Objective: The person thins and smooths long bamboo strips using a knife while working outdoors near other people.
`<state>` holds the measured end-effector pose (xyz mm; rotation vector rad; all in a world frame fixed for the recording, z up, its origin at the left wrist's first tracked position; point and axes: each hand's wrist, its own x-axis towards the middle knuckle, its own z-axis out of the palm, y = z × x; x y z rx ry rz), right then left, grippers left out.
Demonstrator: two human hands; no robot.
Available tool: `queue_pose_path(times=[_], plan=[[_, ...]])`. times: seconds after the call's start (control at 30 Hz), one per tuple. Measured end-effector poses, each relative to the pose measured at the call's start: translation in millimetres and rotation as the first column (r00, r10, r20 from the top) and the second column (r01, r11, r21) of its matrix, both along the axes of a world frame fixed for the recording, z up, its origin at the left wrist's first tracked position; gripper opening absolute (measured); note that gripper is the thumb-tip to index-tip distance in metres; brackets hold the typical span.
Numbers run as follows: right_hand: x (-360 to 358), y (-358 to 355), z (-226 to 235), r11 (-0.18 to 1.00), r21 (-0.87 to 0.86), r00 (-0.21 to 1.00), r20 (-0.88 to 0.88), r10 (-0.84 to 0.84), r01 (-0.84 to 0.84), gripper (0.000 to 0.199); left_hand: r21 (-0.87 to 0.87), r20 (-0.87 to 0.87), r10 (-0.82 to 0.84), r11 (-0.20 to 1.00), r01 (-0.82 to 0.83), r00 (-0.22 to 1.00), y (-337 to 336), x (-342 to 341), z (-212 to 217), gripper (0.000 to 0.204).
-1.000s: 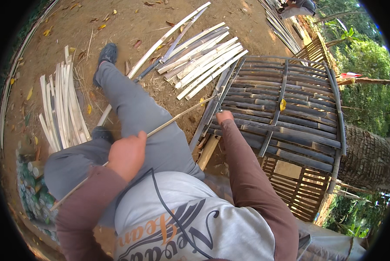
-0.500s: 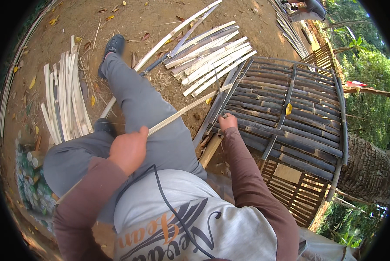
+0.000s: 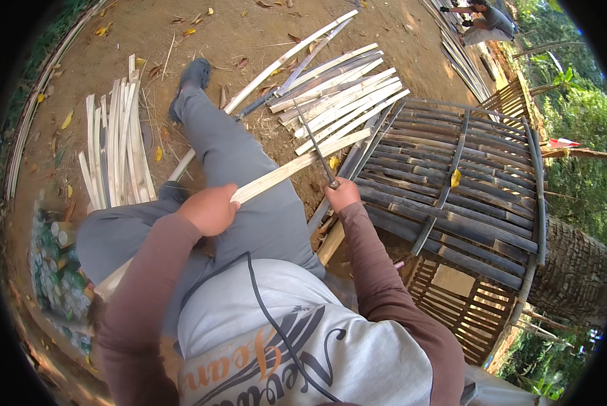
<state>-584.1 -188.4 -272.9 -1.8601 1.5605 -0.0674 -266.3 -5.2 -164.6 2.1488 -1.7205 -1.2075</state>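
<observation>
From the person's head, one fisheye view looks steeply down past the shirt (image 3: 215, 304) at the left hand (image 3: 211, 208) and right hand (image 3: 344, 195), close below.

Bare brown earth (image 3: 134, 34) carries two fanned piles of split bamboo: the left pile (image 3: 117, 149) mostly pale, the right pile (image 3: 347, 88) mixing pale and dark strips. Scattered dry leaves (image 3: 67, 120) lie around them, and long slender strips (image 3: 462, 68) lie farther off. A dark bamboo-slat platform (image 3: 405, 196) bears one yellow leaf (image 3: 455, 178) by its middle crosspiece.
</observation>
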Motion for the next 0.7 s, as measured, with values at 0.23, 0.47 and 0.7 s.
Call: queue_pose_path(times=[0.23,0.47,0.7], plan=[[-8,-8,-4,0.995,-0.003,0.994,-0.057,0.096,-0.096,0.030,0.020,0.084,-0.047,0.999,0.045,0.995,12,-4,15,0.019],[-72,-69,-119,0.942,-0.174,0.957,0.008,-0.291,0.288,0.029,-0.055,0.114,-0.094,0.993,0.101,0.989,10,-5,15,0.019],[-25,-23,-34,0.990,-0.139,0.992,-0.123,-0.004,-0.013,0.026,-0.148,0.113,-0.061,0.986,0.077,0.992,17,-3,2,0.016]])
